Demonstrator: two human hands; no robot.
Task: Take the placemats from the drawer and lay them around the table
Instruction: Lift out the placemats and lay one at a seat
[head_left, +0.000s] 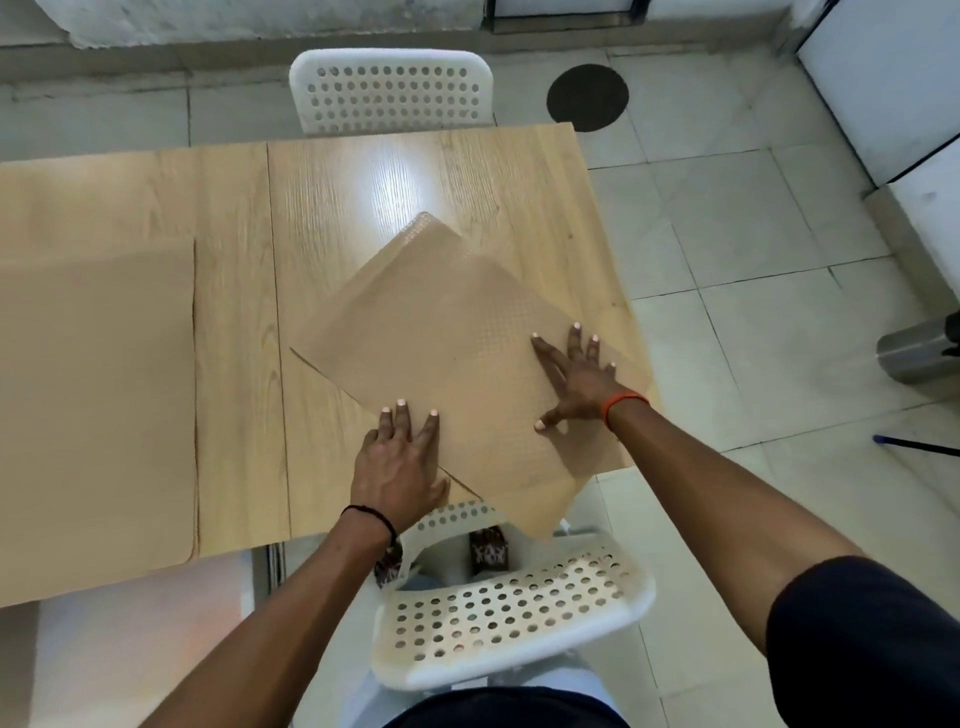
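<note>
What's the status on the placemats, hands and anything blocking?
Left hand and right hand flat, pressing skewed placemat, corner overhanging table edge. Another placemat laid left. Near chair below the overhang; nothing blocking.

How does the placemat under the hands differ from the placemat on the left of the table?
The placemat under the hands lies turned at an angle; the left placemat lies square to the table edge. The angled one has a corner past the near edge and both hands pressing it; the left one is untouched. Both are tan.
</note>
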